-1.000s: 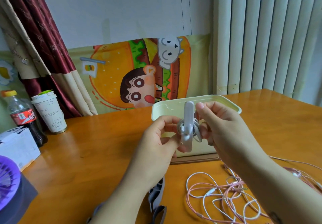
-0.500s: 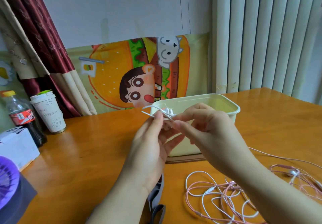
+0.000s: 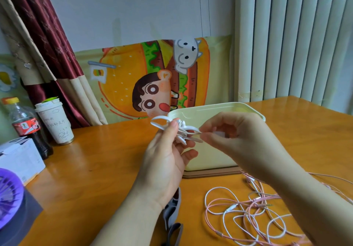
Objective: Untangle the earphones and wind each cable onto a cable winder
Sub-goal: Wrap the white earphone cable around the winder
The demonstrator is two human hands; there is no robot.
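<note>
Two hands [image 3: 165, 161] [image 3: 236, 140] pinching winder [image 3: 156, 125], cable [image 3: 183, 134] seemingly wound

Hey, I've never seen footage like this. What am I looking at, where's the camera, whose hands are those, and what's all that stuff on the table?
There is no machine here. A person wears a wide-angle camera on the head, so this single picture looks forward and down at their own hands. The left hand holds a white winder wrapped in white cable, and the right hand pinches its right end. Both hover above a wooden table, in front of a cream tub. On the table lie tangled pink and white earphone cables and grey strap-like pieces, perhaps spare winders. Far left stand a cola bottle, a paper cup, a white box and a purple fan.
</note>
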